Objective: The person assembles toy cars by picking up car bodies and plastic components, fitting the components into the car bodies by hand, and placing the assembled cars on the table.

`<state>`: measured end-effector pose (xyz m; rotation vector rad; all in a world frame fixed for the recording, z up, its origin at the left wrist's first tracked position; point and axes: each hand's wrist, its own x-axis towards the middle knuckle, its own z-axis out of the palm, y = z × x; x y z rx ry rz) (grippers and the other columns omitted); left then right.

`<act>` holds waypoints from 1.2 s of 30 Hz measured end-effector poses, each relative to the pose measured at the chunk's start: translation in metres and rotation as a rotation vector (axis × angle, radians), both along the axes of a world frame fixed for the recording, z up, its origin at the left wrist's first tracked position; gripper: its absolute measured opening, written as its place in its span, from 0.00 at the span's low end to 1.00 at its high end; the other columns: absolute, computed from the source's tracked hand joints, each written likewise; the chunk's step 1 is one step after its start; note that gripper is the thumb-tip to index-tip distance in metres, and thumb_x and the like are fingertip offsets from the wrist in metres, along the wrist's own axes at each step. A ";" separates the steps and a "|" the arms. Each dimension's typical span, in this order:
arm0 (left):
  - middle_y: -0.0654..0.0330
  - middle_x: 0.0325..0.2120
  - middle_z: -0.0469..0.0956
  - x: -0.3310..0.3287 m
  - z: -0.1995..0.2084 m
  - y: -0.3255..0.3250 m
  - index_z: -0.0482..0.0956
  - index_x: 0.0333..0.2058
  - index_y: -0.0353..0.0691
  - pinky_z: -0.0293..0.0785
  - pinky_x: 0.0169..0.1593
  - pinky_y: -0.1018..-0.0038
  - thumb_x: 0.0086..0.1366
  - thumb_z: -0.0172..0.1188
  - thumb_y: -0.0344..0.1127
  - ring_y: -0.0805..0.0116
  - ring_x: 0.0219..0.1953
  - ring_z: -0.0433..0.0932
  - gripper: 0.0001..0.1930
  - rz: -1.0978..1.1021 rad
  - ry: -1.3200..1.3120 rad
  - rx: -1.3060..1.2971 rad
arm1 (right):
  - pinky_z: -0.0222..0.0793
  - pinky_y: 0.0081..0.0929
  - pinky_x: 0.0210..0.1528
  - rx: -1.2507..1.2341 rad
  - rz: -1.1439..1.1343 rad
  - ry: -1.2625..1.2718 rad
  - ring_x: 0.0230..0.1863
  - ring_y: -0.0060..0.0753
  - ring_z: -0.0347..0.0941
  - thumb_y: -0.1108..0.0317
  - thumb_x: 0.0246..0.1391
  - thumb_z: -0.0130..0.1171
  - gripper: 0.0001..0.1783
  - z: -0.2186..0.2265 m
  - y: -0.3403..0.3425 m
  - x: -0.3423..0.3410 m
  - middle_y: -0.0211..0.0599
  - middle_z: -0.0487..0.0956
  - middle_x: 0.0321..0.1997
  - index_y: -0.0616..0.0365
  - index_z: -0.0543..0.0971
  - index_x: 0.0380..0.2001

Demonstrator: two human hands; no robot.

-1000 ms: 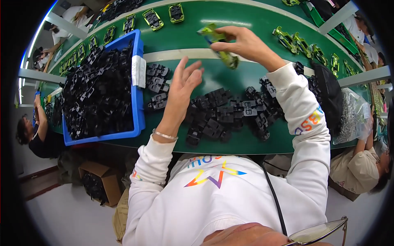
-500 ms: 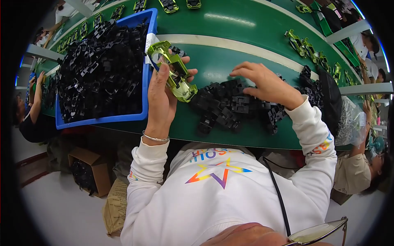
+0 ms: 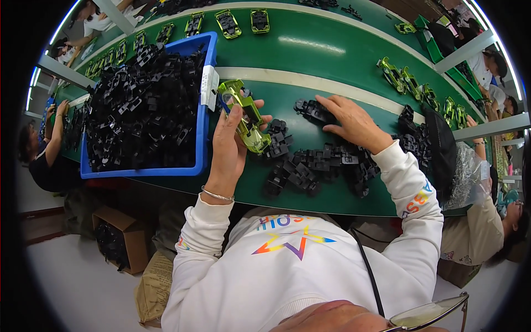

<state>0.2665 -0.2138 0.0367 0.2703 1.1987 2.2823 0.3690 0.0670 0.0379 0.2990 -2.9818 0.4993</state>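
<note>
My left hand [image 3: 225, 145] holds a translucent lime-green toy car body shell [image 3: 254, 137] upright-tilted, thumb on its near side and fingertips showing beyond it. To the right, my right hand [image 3: 358, 123] is closed over one end of a black plastic car part [image 3: 310, 109], thumb and fingers on either side of it. That part is just above the green tabletop or touching it; I cannot tell which. Nearer to me lies a loose pile of similar black parts [image 3: 312, 166], some of them close under the shell.
A blue bin [image 3: 202, 141] heaped with black parts stands left of my left hand. Green car shells [image 3: 227, 24] line the far belt, with more [image 3: 412, 83] at right. A black bag [image 3: 441, 138] and clear plastic bag [image 3: 467, 174] sit right. Other people work on both sides.
My right hand has gone from hovering with fingers apart above the pile to gripping a black part at the pile's far side. My left hand still holds the green shell.
</note>
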 end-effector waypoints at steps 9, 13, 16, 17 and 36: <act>0.50 0.49 0.77 -0.006 -0.004 0.020 0.66 0.61 0.42 0.79 0.47 0.65 0.74 0.36 0.61 0.59 0.42 0.81 0.31 -0.037 -0.151 0.147 | 0.70 0.35 0.41 -0.114 -0.117 0.055 0.38 0.46 0.74 0.70 0.55 0.64 0.28 0.019 -0.004 0.006 0.42 0.76 0.41 0.52 0.73 0.60; 0.50 0.49 0.77 -0.005 -0.004 0.022 0.66 0.61 0.42 0.78 0.46 0.64 0.74 0.35 0.62 0.57 0.42 0.81 0.32 -0.015 -0.172 0.170 | 0.71 0.36 0.39 -0.281 -0.171 0.156 0.37 0.47 0.75 0.64 0.56 0.64 0.25 0.042 -0.036 -0.003 0.42 0.77 0.41 0.54 0.75 0.57; 0.51 0.48 0.76 0.003 0.003 0.029 0.64 0.62 0.42 0.78 0.46 0.66 0.74 0.34 0.63 0.58 0.43 0.80 0.33 0.002 -0.187 0.201 | 0.71 0.34 0.35 -0.452 -0.153 0.269 0.34 0.46 0.76 0.64 0.55 0.65 0.26 0.056 -0.071 -0.009 0.43 0.77 0.40 0.54 0.75 0.57; 0.53 0.47 0.77 0.007 0.005 0.030 0.67 0.59 0.42 0.77 0.47 0.67 0.73 0.35 0.63 0.61 0.43 0.80 0.32 0.027 -0.190 0.179 | 0.71 0.34 0.34 -0.465 -0.129 0.297 0.33 0.45 0.76 0.64 0.55 0.65 0.25 0.056 -0.084 -0.012 0.43 0.77 0.40 0.55 0.75 0.57; 0.57 0.53 0.73 0.019 0.008 0.030 0.63 0.64 0.42 0.71 0.59 0.67 0.75 0.30 0.60 0.66 0.55 0.74 0.32 0.045 -0.143 0.218 | 0.72 0.39 0.30 -0.337 -0.186 0.271 0.32 0.48 0.76 0.58 0.61 0.58 0.26 0.059 -0.132 -0.014 0.45 0.75 0.39 0.61 0.72 0.58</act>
